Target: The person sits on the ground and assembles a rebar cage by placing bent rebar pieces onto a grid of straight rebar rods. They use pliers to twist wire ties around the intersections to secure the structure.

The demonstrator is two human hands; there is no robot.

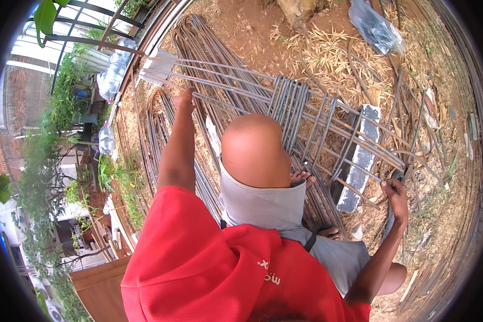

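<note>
A long rebar cage [354, 131] lies slantwise across the ground in front of me, made of long steel rods with square stirrups around them. Several stirrups [288, 110] are bunched together near its middle; a few more stand spaced out toward the right. My left hand [184, 100] is closed at a rod near the cage's left part, its fingers partly hidden. At the right, my right hand [395, 194] pinches the end of a steel rod [367, 173] between thumb and fingers. My raised knee hides part of the cage between my hands.
A grey-white block [364, 155] props the cage's right part, and a pale block [158, 67] lies under its left end. Bundles of bent rebar [214, 53] cover the ground below. Clear plastic [375, 27] lies far right; bottles [115, 67] are at the left.
</note>
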